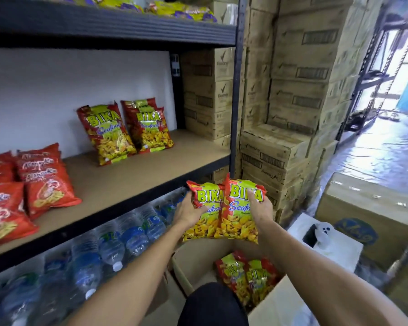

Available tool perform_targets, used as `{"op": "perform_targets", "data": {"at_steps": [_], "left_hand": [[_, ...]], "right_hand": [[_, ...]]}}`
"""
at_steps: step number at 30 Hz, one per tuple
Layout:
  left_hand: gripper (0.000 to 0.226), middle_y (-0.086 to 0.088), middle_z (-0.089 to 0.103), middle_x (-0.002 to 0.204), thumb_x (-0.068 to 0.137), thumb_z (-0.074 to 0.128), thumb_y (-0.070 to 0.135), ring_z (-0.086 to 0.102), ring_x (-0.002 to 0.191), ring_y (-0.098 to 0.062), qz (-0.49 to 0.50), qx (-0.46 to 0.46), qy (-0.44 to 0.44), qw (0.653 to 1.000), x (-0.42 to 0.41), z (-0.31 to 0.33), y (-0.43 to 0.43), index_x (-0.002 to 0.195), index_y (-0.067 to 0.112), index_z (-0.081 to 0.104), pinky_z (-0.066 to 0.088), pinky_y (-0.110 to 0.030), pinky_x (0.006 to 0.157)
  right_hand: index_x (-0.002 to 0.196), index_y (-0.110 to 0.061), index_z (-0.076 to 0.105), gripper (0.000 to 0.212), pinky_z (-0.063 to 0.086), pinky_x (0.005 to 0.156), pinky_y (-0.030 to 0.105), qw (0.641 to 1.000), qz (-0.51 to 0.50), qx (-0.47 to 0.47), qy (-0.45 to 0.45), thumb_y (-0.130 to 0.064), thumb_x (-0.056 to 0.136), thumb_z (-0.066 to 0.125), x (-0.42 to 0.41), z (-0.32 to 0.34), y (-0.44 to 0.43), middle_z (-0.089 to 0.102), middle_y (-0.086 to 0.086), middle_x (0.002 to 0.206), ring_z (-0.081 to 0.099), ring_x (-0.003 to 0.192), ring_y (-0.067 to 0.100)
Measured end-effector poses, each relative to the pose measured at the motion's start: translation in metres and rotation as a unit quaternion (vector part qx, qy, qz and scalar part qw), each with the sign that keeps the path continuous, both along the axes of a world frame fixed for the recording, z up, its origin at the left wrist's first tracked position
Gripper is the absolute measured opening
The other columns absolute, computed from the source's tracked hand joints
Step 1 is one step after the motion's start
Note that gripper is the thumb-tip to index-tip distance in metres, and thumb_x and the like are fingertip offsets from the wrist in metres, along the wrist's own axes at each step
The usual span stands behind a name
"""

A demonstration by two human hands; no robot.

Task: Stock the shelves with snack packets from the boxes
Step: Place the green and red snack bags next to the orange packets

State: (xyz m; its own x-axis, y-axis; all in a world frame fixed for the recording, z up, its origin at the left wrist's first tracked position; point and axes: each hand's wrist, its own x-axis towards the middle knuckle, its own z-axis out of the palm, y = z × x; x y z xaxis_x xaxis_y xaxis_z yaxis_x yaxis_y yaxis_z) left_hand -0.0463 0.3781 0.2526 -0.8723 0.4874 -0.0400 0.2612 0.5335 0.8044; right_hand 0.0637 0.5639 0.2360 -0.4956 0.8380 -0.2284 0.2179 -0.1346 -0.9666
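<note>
Left hand [189, 211] and right hand [260, 208] each grip an upright snack packet [239, 212] side by side above the open box [198, 262], the shelf [137, 175] up-left, nearer the left hand.

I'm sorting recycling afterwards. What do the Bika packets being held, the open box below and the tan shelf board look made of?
The held Bika packets: glossy printed plastic film, judging by sheen and crinkles. The open box: matte brown cardboard, with folded flaps. The shelf board: matte tan, probably particleboard or fibreboard; no grain shows.
</note>
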Motion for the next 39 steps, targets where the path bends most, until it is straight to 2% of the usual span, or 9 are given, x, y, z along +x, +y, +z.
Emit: {"op": "perform_targets", "data": {"at_steps": [3,7,11,17,22,24,29,33,39], "left_hand": [[0.068,0.001,0.056,0.14,0.088,0.072,0.042,0.047,0.133,-0.025,0.012,0.022,0.032,0.999,-0.001,0.037,-0.012,0.145,0.024,0.04,0.038,-0.041,0.105],[0.055,0.009,0.059,0.134,0.086,0.072,0.046,0.053,0.126,-0.02,0.027,0.069,0.066,0.995,-0.002,0.077,-0.03,0.134,0.034,0.047,0.038,-0.047,0.109],[0.067,0.006,0.05,0.146,0.088,0.073,0.04,0.048,0.133,-0.019,0.037,0.12,0.075,0.989,-0.011,0.109,-0.045,0.144,0.023,0.041,0.037,-0.048,0.112],[0.085,0.001,0.04,0.155,0.085,0.071,0.052,0.034,0.145,-0.027,0.1,0.123,0.125,0.979,-0.033,0.154,-0.067,0.153,0.023,0.03,0.03,-0.057,0.115],[0.089,0.0,0.029,0.161,0.088,0.066,0.054,0.03,0.147,-0.028,0.153,0.122,0.151,0.969,-0.057,0.18,-0.084,0.157,0.023,0.02,0.029,-0.061,0.114],[0.085,-0.001,0.025,0.162,0.091,0.063,0.049,0.027,0.148,-0.028,0.175,0.115,0.163,0.964,-0.07,0.181,-0.09,0.158,0.02,0.019,0.027,-0.055,0.115],[0.079,-0.002,0.024,0.163,0.096,0.061,0.041,0.024,0.149,-0.026,0.204,0.104,0.172,0.958,-0.092,0.165,-0.102,0.158,0.016,0.018,0.027,-0.049,0.116],[0.079,-0.002,0.027,0.162,0.097,0.06,0.042,0.027,0.148,-0.026,0.222,0.109,0.168,0.954,-0.108,0.146,-0.106,0.158,0.017,0.017,0.028,-0.049,0.116],[0.084,0.001,0.038,0.156,0.092,0.067,0.04,0.035,0.143,-0.029,0.202,0.105,0.154,0.962,-0.126,0.122,-0.11,0.157,0.019,0.017,0.032,-0.05,0.113]], "right_hand": [[0.12,-0.016,0.06,0.052,0.057,0.082,0.037,0.999,0.01,0.028,0.03,-0.059,0.09,0.061,-0.006,0.033,-0.001,0.071,0.004,0.102,0.07,0.09,0.019],[0.132,-0.013,0.053,0.061,0.055,0.089,0.038,0.997,0.01,0.058,0.055,-0.059,0.092,0.059,-0.011,0.077,-0.013,0.063,-0.004,0.115,0.065,0.096,0.017],[0.139,-0.014,0.046,0.068,0.058,0.085,0.04,0.995,0.015,0.064,0.077,-0.06,0.091,0.059,-0.029,0.109,-0.022,0.061,0.002,0.114,0.067,0.097,0.02],[0.137,-0.022,0.049,0.093,0.062,0.079,0.041,0.987,0.065,0.081,0.119,-0.083,0.068,0.061,-0.074,0.143,-0.018,0.07,0.002,0.112,0.073,0.09,0.018],[0.141,-0.025,0.045,0.142,0.059,0.088,0.048,0.983,0.071,0.108,0.134,-0.107,0.025,0.044,-0.134,0.155,-0.019,0.066,0.003,0.122,0.069,0.103,0.023],[0.14,-0.024,0.046,0.132,0.059,0.088,0.049,0.98,0.086,0.115,0.138,-0.104,0.034,0.047,-0.145,0.17,-0.042,0.066,0.004,0.122,0.069,0.103,0.023],[0.13,-0.018,0.053,0.064,0.057,0.085,0.037,0.972,0.119,0.142,0.148,-0.063,0.087,0.062,-0.174,0.18,-0.085,0.067,0.002,0.116,0.066,0.1,0.017],[0.122,-0.019,0.054,0.049,0.056,0.09,0.038,0.967,0.121,0.158,0.158,-0.055,0.091,0.062,-0.198,0.169,-0.091,0.066,0.0,0.111,0.065,0.1,0.015],[0.131,-0.016,0.045,0.058,0.052,0.08,0.029,0.958,0.137,0.18,0.175,-0.048,0.089,0.068,-0.206,0.149,-0.091,0.064,-0.002,0.113,0.062,0.098,0.012]]}}
